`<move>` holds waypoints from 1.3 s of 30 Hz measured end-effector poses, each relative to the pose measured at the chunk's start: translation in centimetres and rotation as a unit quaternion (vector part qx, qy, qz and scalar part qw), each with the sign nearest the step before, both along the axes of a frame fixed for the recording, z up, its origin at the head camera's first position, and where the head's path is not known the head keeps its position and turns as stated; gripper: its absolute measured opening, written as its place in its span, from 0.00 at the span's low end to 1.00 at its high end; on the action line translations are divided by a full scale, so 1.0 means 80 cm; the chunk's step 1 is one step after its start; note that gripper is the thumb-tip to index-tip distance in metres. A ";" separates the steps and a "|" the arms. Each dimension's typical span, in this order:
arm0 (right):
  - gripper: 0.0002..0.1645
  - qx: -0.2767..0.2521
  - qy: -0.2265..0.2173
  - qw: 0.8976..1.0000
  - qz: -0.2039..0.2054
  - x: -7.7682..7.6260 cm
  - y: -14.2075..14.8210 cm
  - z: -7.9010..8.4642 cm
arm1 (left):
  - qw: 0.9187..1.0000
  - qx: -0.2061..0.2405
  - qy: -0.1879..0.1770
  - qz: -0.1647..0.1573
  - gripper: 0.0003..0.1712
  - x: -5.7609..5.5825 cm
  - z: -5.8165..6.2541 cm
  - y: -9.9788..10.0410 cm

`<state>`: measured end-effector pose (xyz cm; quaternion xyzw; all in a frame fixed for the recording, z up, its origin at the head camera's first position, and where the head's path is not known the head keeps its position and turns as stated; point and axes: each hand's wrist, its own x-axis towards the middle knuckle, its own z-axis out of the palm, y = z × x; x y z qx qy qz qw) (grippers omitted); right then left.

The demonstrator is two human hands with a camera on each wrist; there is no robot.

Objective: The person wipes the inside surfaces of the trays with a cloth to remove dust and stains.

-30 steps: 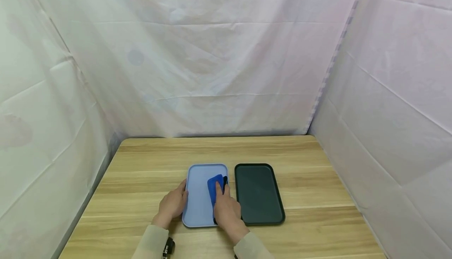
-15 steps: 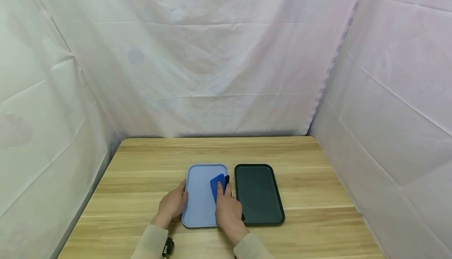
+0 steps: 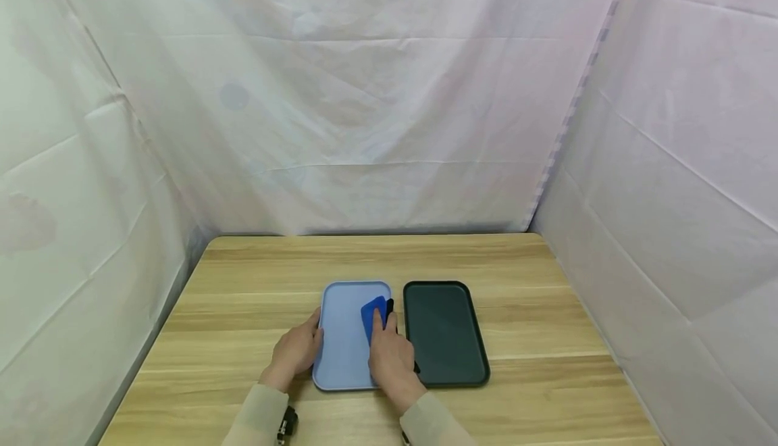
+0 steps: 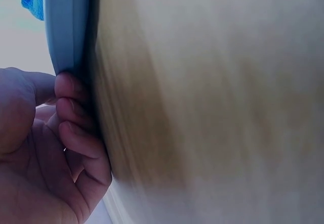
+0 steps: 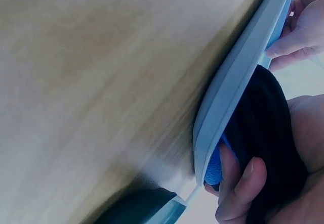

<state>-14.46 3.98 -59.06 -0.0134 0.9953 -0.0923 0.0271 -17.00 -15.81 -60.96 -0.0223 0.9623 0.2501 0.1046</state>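
Note:
A light blue tray [image 3: 343, 358] lies on the table in the head view. My left hand [image 3: 297, 349] grips its left rim; in the left wrist view the curled fingers [image 4: 76, 115] meet the tray's outer wall. On the tray's right side, my right hand [image 3: 390, 358] holds a blue and black cloth [image 3: 369, 317] down, index finger stretched along the blue part. Seen from the right wrist, the black part [image 5: 263, 107] bulges between thumb and palm and overlaps the tray's rim [image 5: 228, 97], with some textured blue cloth [image 5: 214, 167] below it.
A dark green tray [image 3: 446, 338] lies close to the right of the light blue one, a narrow gap between them. Both sit on a wood-grain table [image 3: 255, 277]. White sheeting [image 3: 365, 128] hangs behind the table and on both sides.
My right hand has shifted the cloth slightly right, toward the tray's right rim, then a little away from me. Black cloth now shows at the hand's right side. My left hand stays put.

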 end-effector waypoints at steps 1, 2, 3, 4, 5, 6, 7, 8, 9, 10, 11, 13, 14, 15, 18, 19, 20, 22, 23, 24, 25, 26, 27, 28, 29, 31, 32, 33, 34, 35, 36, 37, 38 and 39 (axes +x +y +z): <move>0.45 -0.001 -0.002 1.000 -0.001 -0.002 0.000 0.000 | 1.000 0.000 0.000 -0.001 0.31 0.000 0.000 0.000; 0.45 -0.001 -0.004 1.000 -0.002 -0.004 -0.001 0.000 | 1.000 -0.001 -0.001 -0.001 0.31 -0.001 0.000 0.000; 0.45 -0.003 -0.006 1.000 -0.003 -0.007 -0.002 0.000 | 1.000 -0.003 -0.002 -0.001 0.31 -0.001 0.001 0.000; 0.45 -0.005 -0.010 1.000 -0.005 -0.009 -0.002 0.000 | 1.000 -0.003 -0.003 0.000 0.31 -0.001 0.001 0.001; 0.45 -0.006 -0.012 1.000 -0.007 -0.012 -0.003 0.000 | 1.000 -0.004 -0.004 0.000 0.31 0.000 0.001 0.001; 0.45 -0.008 -0.016 1.000 -0.009 -0.015 -0.004 0.000 | 1.000 -0.005 -0.003 -0.001 0.31 0.000 0.001 0.001; 0.45 -0.010 -0.019 1.000 -0.011 -0.017 -0.005 -0.001 | 1.000 -0.007 -0.003 -0.002 0.31 0.000 0.001 0.001; 0.46 -0.012 -0.022 1.000 -0.013 -0.020 -0.006 -0.001 | 1.000 -0.008 -0.002 -0.002 0.31 0.000 0.001 0.000; 0.46 -0.014 -0.023 1.000 -0.014 -0.023 -0.007 -0.002 | 1.000 -0.009 -0.001 -0.003 0.31 0.000 0.001 0.000; 0.46 -0.015 -0.026 0.999 -0.016 -0.026 -0.008 -0.003 | 1.000 -0.008 0.000 -0.005 0.31 0.000 0.001 0.000; 0.47 -0.015 -0.029 0.999 -0.017 -0.029 -0.009 -0.003 | 1.000 -0.007 0.000 -0.005 0.32 0.001 0.001 -0.001; 0.47 -0.018 -0.035 0.999 -0.021 -0.035 -0.010 -0.004 | 1.000 -0.009 0.003 -0.008 0.31 0.001 0.000 -0.001; 0.48 -0.019 -0.038 0.999 -0.023 -0.037 -0.011 -0.004 | 1.000 -0.009 0.004 -0.009 0.31 0.001 0.000 -0.001; 0.48 -0.021 -0.039 0.999 -0.026 -0.040 -0.012 -0.005 | 1.000 -0.010 0.005 -0.009 0.31 0.001 0.000 -0.002; 0.47 -0.027 -0.041 0.998 -0.032 -0.045 -0.013 -0.005 | 1.000 -0.010 0.003 -0.009 0.31 0.000 0.000 -0.002; 0.47 -0.028 -0.039 0.998 -0.034 -0.047 -0.013 -0.006 | 1.000 -0.011 0.002 -0.008 0.31 0.000 0.001 -0.001; 0.47 -0.030 -0.037 0.998 -0.035 -0.048 -0.014 -0.006 | 1.000 -0.012 0.001 -0.008 0.31 0.000 0.001 -0.001; 0.46 -0.035 -0.033 0.998 -0.037 -0.051 -0.014 -0.007 | 1.000 -0.013 -0.002 -0.006 0.31 0.000 0.000 -0.001; 0.46 -0.037 -0.033 0.998 -0.038 -0.052 -0.014 -0.008 | 1.000 -0.014 -0.003 -0.005 0.32 0.000 0.001 0.000; 0.46 -0.040 -0.033 0.998 -0.039 -0.053 -0.014 -0.008 | 1.000 -0.015 -0.004 -0.003 0.32 0.000 0.001 0.000; 0.46 -0.043 -0.033 0.998 -0.040 -0.055 -0.015 -0.008 | 1.000 -0.015 -0.005 -0.001 0.32 0.000 0.001 0.000; 0.46 -0.046 -0.035 0.998 -0.041 -0.056 -0.015 -0.009 | 1.000 -0.014 -0.006 0.000 0.32 0.001 0.001 0.000; 0.46 -0.047 -0.037 0.997 -0.042 -0.057 -0.016 -0.009 | 1.000 -0.013 -0.005 0.001 0.31 0.001 0.000 -0.001; 0.46 -0.049 -0.039 0.997 -0.044 -0.059 -0.016 -0.009 | 1.000 -0.014 -0.004 0.000 0.31 0.001 0.000 -0.001; 0.46 -0.052 -0.041 0.997 -0.047 -0.060 -0.016 -0.009 | 1.000 -0.013 -0.004 0.000 0.31 0.001 0.000 -0.001; 0.45 -0.058 -0.040 0.996 -0.052 -0.063 -0.017 -0.010 | 1.000 -0.013 0.000 -0.003 0.31 0.001 -0.001 -0.001; 0.45 -0.060 -0.038 0.996 -0.052 -0.064 -0.017 -0.010 | 1.000 -0.013 0.003 -0.005 0.31 0.001 -0.001 -0.002; 0.44 -0.061 -0.036 0.996 -0.052 -0.066 -0.017 -0.010 | 1.000 -0.014 0.006 -0.006 0.31 0.002 -0.002 -0.002; 0.44 -0.063 -0.033 0.996 -0.051 -0.067 -0.017 -0.010 | 1.000 -0.014 0.008 -0.007 0.31 0.002 -0.002 -0.001; 0.43 -0.065 -0.030 0.996 -0.051 -0.067 -0.017 -0.010 | 1.000 -0.013 0.010 -0.007 0.31 0.002 -0.002 -0.001; 0.43 -0.067 -0.028 0.996 -0.049 -0.068 -0.017 -0.010 | 1.000 -0.013 0.013 -0.008 0.31 0.002 -0.002 -0.001; 0.42 -0.066 -0.026 0.996 -0.048 -0.068 -0.017 -0.010 | 1.000 -0.012 0.014 -0.009 0.30 0.002 -0.003 -0.001; 0.42 -0.066 -0.023 0.996 -0.046 -0.068 -0.017 -0.010 | 1.000 -0.011 0.016 -0.009 0.30 0.002 -0.003 -0.001; 0.42 -0.068 -0.022 0.996 -0.046 -0.068 -0.017 -0.010 | 1.000 -0.012 0.018 -0.010 0.30 0.002 -0.003 -0.001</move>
